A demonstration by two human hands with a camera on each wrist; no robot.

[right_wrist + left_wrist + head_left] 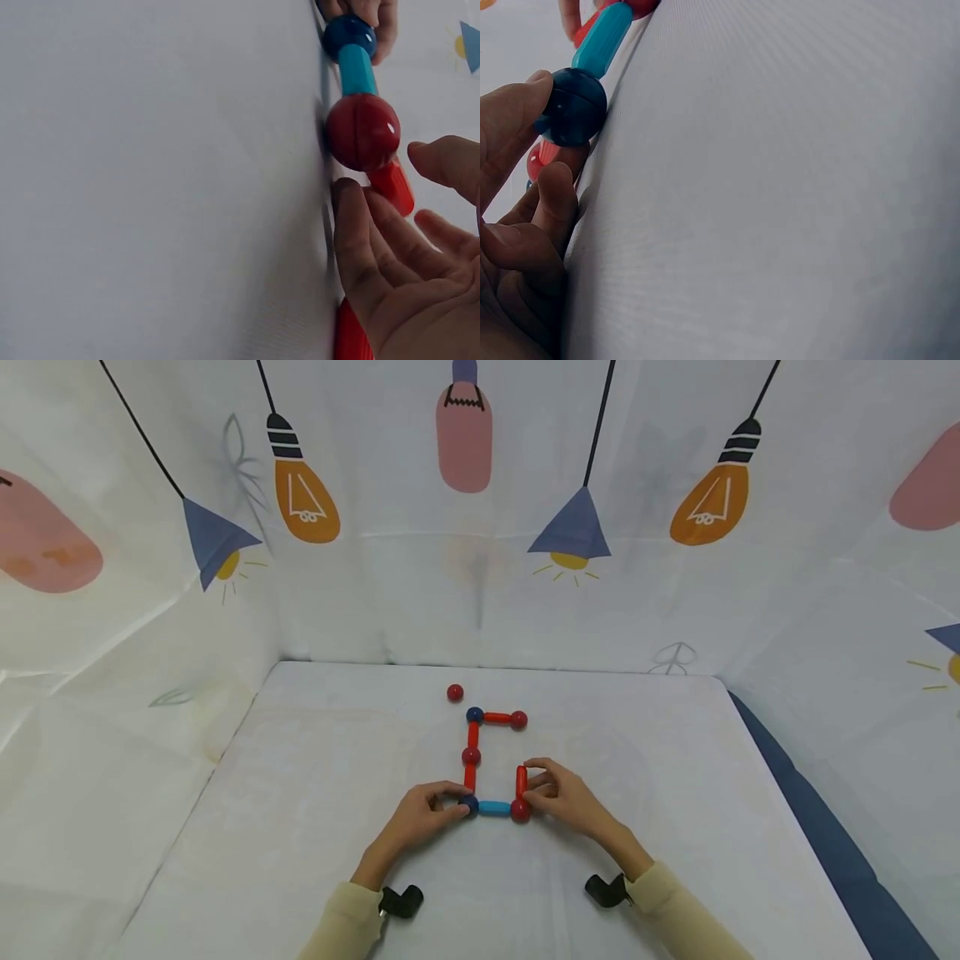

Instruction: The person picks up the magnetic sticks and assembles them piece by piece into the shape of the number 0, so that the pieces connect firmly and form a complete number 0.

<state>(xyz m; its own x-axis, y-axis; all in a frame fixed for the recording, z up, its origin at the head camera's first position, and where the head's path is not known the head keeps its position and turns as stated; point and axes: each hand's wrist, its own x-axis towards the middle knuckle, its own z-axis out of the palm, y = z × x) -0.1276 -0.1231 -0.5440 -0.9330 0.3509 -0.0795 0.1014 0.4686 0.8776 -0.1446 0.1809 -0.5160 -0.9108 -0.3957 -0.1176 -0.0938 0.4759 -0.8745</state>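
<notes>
On the white table lies a figure of balls joined by rods. My left hand (426,814) pinches the dark blue ball (574,109) at its lower left corner. A light blue rod (494,808) runs from that ball to a red ball (364,132) at the lower right. From the red ball a red rod (521,782) points away from me. My right hand (564,795) is beside this rod with fingers loosely bent. In the right wrist view its thumb stands apart from the rod and ball; whether another finger touches them I cannot tell.
The figure's left side has red rods, a middle red ball (471,756) and a far blue ball (475,715), with a rod to another red ball (519,720). A loose red ball (454,692) lies beyond. Part of a red piece (351,334) shows under my right hand.
</notes>
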